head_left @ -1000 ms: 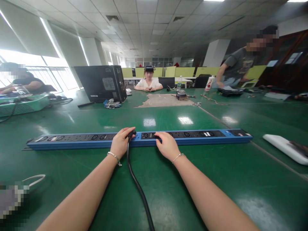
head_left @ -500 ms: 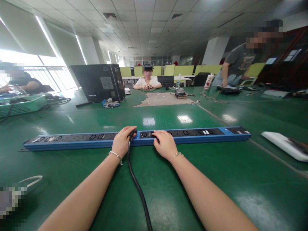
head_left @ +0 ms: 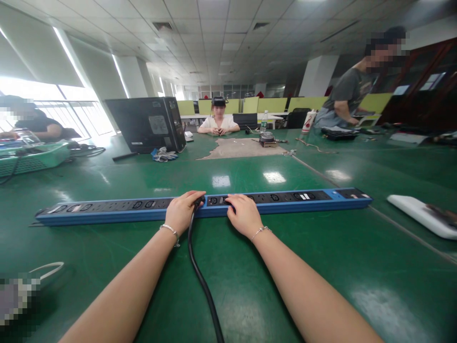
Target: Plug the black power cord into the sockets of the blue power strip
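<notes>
A long blue power strip with black sockets lies across the green table. My left hand is closed on the black plug of a thick cable, at the strip's middle. From the plug, the black cable runs down toward the bottom edge. My right hand rests on the strip just right of the middle, fingers bent over its front edge and top; nothing can be seen in it.
A black computer case stands at the back left with gloves before it. A green basket is far left, a white object right. People are behind the table and at both sides.
My left hand has shifted slightly, with its fingers lower over the plug. The person at the right has drawn a hand back from the table and turned. My right hand looks nearly unchanged.
</notes>
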`<state>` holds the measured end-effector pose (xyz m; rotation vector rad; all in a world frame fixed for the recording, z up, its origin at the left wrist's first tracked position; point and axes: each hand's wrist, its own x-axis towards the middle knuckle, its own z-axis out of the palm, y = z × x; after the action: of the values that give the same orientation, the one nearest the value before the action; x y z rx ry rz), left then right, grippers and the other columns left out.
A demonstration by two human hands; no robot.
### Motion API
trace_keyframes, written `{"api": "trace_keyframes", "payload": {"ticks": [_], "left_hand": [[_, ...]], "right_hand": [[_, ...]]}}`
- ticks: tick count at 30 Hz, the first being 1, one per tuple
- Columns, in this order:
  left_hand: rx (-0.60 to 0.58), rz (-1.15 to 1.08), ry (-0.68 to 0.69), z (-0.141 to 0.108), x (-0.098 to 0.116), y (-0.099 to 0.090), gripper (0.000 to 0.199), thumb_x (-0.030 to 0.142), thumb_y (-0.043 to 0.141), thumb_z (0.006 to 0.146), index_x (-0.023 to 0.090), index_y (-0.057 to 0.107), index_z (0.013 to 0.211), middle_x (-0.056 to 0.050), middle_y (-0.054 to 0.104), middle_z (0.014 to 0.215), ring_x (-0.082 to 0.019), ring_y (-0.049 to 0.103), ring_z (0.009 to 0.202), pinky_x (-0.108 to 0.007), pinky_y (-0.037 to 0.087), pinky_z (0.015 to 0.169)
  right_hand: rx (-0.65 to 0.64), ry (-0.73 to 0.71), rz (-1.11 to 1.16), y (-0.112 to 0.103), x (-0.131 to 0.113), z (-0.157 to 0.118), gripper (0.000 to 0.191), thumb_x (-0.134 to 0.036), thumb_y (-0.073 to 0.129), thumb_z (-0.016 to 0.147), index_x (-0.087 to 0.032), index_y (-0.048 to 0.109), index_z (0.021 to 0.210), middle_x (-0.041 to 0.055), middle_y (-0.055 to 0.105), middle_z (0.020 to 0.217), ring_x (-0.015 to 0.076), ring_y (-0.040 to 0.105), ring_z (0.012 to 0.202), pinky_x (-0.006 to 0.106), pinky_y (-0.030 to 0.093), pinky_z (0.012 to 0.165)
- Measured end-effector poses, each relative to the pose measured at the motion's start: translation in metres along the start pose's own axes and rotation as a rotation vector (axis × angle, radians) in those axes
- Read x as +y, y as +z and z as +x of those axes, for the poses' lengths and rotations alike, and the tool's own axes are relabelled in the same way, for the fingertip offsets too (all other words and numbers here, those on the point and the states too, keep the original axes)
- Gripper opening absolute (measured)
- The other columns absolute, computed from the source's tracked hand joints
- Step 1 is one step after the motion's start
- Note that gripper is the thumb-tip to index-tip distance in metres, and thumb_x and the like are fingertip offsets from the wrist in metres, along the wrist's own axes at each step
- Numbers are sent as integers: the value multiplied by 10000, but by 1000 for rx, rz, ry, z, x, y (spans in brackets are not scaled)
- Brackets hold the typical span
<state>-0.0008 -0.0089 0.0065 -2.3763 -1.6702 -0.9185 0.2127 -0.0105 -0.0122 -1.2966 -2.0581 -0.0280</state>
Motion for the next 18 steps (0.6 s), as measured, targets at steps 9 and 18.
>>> {"api": "trace_keyframes", "payload": {"ticks": [9,18], "left_hand": [[18,91,59,-6,-1,2,323,390,445,867,309,595,1141,-25,643,1141,-207,571,1045,-372,428,902],[-15,115,34,-3,2,0,322,381,432,875,337,572,1162,-2,652,1132,-193,605,1001,-338,446,858]], "right_hand": [[12,-14,9,2,1,0,295,-158,487,778,-203,658,1014,55,650,1128,208,535,1092,407,399,971],[18,-11,-20,2,-1,-1,304,-156,469,781,-181,658,1018,61,645,1139,221,538,1086,406,402,966]]}}
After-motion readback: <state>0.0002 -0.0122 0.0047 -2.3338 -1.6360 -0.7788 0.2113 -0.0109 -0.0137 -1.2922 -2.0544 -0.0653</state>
